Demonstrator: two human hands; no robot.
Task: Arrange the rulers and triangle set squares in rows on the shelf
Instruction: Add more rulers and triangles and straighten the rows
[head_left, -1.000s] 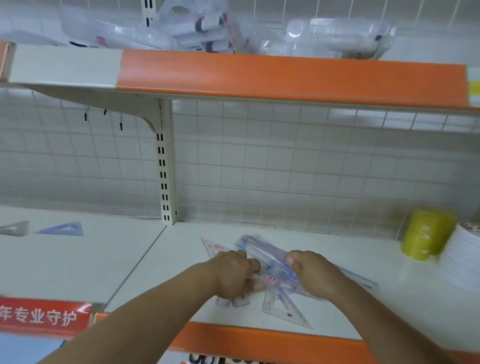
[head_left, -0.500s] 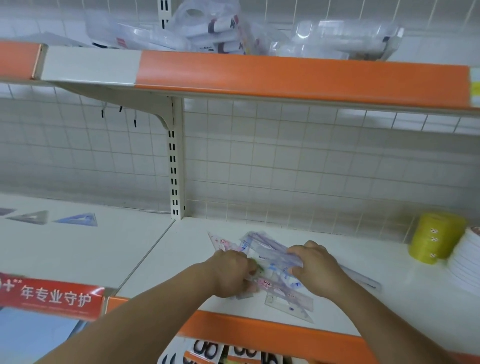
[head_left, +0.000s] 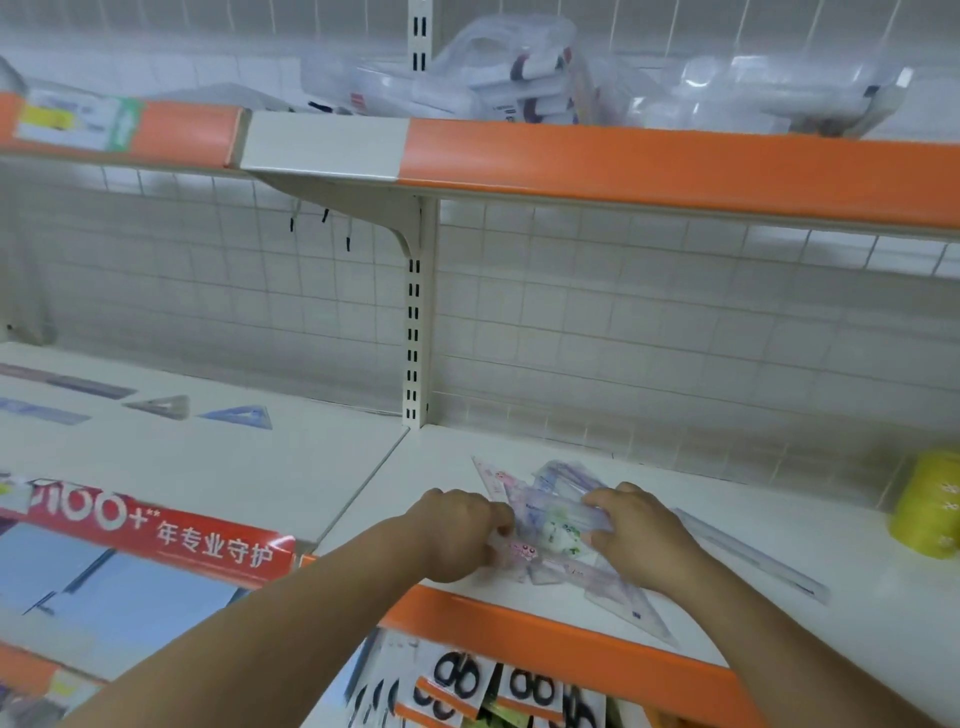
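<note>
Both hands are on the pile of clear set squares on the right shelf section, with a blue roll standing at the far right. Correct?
Not quite: the roll is yellow, as the head view shows. Both the left hand and right hand are on the pile of set squares.

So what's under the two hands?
A messy pile of clear rulers and set squares lies under the left hand and right hand. The pieces beneath the palms are hidden.

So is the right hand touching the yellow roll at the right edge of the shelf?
Apart. The head view shows the right hand on the pile of set squares, with bare shelf between it and the yellow roll.
</note>
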